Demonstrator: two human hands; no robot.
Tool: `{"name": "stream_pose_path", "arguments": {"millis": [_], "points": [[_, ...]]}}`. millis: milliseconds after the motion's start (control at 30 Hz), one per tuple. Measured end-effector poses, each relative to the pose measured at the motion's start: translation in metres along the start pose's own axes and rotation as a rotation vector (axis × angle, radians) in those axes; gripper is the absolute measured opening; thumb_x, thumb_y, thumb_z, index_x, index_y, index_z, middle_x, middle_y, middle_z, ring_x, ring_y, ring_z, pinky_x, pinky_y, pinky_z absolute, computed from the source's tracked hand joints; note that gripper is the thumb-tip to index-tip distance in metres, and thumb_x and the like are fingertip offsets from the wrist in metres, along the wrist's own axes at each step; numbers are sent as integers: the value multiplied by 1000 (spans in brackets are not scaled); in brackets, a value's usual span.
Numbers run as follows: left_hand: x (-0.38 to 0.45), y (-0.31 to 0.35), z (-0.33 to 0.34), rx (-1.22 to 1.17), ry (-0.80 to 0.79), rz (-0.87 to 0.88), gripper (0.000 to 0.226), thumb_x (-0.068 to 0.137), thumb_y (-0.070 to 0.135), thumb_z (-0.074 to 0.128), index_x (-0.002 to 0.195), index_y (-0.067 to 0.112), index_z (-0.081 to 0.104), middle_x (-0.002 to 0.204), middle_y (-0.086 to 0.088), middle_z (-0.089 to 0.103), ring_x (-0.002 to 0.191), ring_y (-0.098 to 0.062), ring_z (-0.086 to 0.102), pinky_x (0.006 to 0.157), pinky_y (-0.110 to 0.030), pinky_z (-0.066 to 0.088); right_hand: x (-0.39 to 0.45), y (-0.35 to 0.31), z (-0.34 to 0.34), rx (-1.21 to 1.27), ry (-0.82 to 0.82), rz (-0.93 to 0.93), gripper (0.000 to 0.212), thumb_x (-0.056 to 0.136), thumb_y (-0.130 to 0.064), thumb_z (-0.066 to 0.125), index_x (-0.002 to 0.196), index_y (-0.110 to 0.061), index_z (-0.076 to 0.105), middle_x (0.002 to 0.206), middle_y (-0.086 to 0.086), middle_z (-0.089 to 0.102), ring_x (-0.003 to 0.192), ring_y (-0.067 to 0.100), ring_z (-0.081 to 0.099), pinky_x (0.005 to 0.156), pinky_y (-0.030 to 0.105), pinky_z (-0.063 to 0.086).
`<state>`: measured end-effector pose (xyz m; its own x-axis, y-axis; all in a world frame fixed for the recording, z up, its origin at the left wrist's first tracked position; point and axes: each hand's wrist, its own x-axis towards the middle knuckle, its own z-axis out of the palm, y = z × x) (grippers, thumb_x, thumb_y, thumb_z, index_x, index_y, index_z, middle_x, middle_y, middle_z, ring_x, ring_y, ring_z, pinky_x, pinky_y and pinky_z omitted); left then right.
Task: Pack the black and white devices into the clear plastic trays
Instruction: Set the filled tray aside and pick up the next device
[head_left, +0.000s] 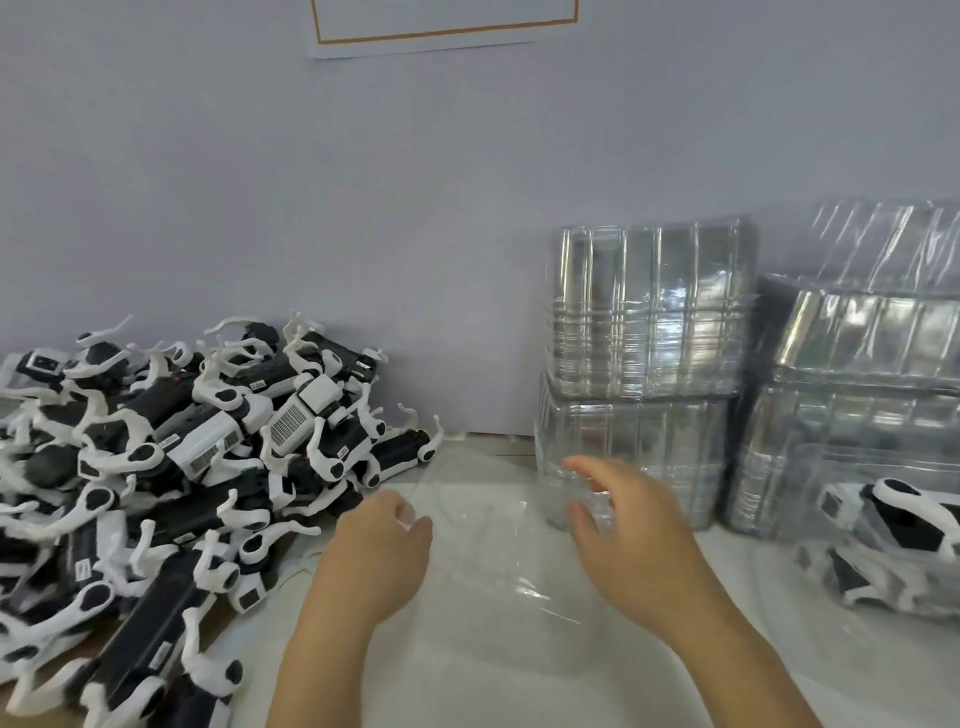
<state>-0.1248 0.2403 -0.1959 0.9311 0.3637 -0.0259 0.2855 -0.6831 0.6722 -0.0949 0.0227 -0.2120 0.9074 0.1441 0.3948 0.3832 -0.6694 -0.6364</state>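
A large heap of black and white devices (171, 467) covers the left of the table. A single clear plastic tray (493, 551) lies faintly visible on the white surface between my hands. My left hand (382, 551) has its fingers curled at the tray's left edge and seems to pinch it. My right hand (631, 530) hovers at the tray's right side with fingers spread and relaxed, just in front of the nearer stack of clear trays (644, 364). A packed tray with devices (893, 540) lies at the right.
A second stack of clear trays (857, 384) stands at the far right against the grey wall (363, 208). A sheet of paper with an orange frame (447, 26) hangs on the wall. A white sheet (519, 675) covers the table in front of me.
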Motion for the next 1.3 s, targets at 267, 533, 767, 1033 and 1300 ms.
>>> {"name": "stream_pose_path", "arguments": {"millis": [267, 533, 767, 1033, 1300], "points": [[-15, 25, -31, -202, 369, 478, 27, 92, 0, 63, 106, 23, 68, 95, 21, 62, 89, 14, 56, 75, -3, 39, -1, -10, 5, 78, -27, -30, 52, 92, -44, 63, 141, -45, 43, 125, -27, 51, 106, -5, 55, 92, 26, 52], [-25, 51, -16, -386, 459, 725, 51, 88, 3, 70, 123, 38, 58, 133, 15, 51, 124, 5, 46, 97, -10, 41, -1, -29, 15, 264, 30, 73, 57, 98, -19, 55, 141, -45, 29, 111, -19, 58, 88, 5, 64, 62, 13, 48], [-25, 51, -17, -308, 449, 552, 57, 81, 23, 78, 126, 36, 46, 116, 20, 52, 110, 9, 49, 83, -4, 38, 2, -49, 6, 544, 482, 206, 52, 95, -21, 59, 141, -24, 35, 81, -11, 60, 69, 6, 68, 62, 34, 58], [-17, 49, -9, -712, 426, 176, 15, 95, 18, 58, 99, 27, 47, 96, 0, 70, 82, -24, 70, 65, -31, 55, 4, -55, 5, 715, 311, 184, 80, 88, -41, 67, 151, -43, 17, 116, -20, 60, 108, 4, 64, 99, 44, 53], [-23, 41, -27, -378, 640, 110, 12, 89, 25, 61, 101, 25, 59, 75, 11, 59, 79, -22, 61, 66, -35, 48, 4, -34, -32, 484, 109, 18, 88, 67, -66, 63, 145, -56, 22, 123, -38, 43, 104, -30, 44, 70, 6, 44]]}}
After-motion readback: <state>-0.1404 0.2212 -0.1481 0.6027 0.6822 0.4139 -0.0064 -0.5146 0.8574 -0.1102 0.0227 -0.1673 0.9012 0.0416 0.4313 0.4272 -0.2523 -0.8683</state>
